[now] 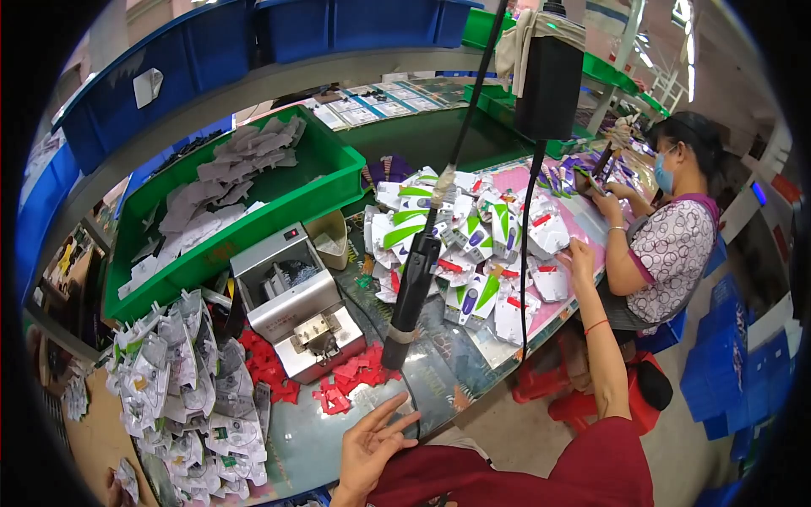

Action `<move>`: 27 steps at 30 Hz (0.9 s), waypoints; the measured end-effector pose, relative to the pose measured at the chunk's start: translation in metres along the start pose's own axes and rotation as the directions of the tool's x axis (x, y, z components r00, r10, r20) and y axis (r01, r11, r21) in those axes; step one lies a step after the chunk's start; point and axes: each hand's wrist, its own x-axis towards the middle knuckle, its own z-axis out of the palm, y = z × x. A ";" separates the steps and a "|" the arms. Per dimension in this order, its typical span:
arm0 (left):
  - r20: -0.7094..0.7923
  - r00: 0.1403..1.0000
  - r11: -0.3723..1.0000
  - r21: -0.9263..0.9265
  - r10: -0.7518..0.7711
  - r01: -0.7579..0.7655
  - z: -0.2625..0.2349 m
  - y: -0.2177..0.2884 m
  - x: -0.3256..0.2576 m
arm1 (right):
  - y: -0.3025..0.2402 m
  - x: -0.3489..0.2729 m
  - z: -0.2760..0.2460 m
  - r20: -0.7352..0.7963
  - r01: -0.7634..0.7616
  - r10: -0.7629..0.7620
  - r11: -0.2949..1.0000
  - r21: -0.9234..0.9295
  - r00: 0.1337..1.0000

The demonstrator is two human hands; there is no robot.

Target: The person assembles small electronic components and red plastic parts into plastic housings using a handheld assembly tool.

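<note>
Over the near edge of the glossy dark-green tabletop (439, 363), I see the left hand (372, 441) released, its fingers loosely spread. Nearest to it is a loose heap of small flat red pieces (361, 376), lying beside a box-shaped silver metal machine (285, 291). My view follows the right hand (580, 260), stretched out to the right edge of a jumbled pile of white plastic shells with green and purple trim (475, 297). Its fingers are bent; from my station I cannot tell whether they grasp a shell or only brush the pile. That pile covers the middle of the tabletop, behind a black cylindrical screwdriver (407, 308) hanging on its cord. To the left I get a tall stack of whitish plastic parts (194, 393), and beyond it a green plastic tray (325, 191) bearing thin pale-grey pieces (253, 156). At the right sits a co-worker in a patterned top (676, 245).
</note>
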 end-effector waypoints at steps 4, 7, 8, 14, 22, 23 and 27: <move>-0.021 0.999 0.999 0.031 -0.036 0.037 -0.006 -0.005 -0.004 | 0.010 -0.001 0.001 0.273 0.523 -0.580 0.322 -0.789 0.768; -0.006 1.000 0.998 0.065 -0.017 0.018 -0.010 -0.007 -0.009 | 0.000 -0.008 0.015 0.411 0.583 -0.703 0.006 -0.812 0.581; -0.065 0.998 0.998 0.068 0.008 -0.004 -0.012 -0.006 -0.010 | -0.004 -0.006 0.014 0.361 0.625 -0.746 0.095 -0.774 0.560; -0.042 0.998 0.998 0.022 0.053 -0.052 -0.028 -0.010 -0.019 | -0.114 -0.203 0.145 0.451 0.947 -0.845 0.180 -0.267 0.288; -0.254 0.947 0.974 -0.052 0.199 -0.218 -0.049 0.009 -0.068 | -0.117 -0.354 0.331 0.698 0.799 -0.613 0.173 0.576 -0.371; -0.251 0.944 0.972 -0.049 0.212 -0.231 -0.053 0.012 -0.071 | -0.117 -0.362 0.348 0.698 0.737 -0.616 0.267 0.621 -0.365; -0.449 0.845 0.924 -0.098 0.290 -0.369 -0.068 0.018 -0.087 | -0.111 -0.395 0.409 0.672 0.735 -0.624 0.221 0.641 -0.398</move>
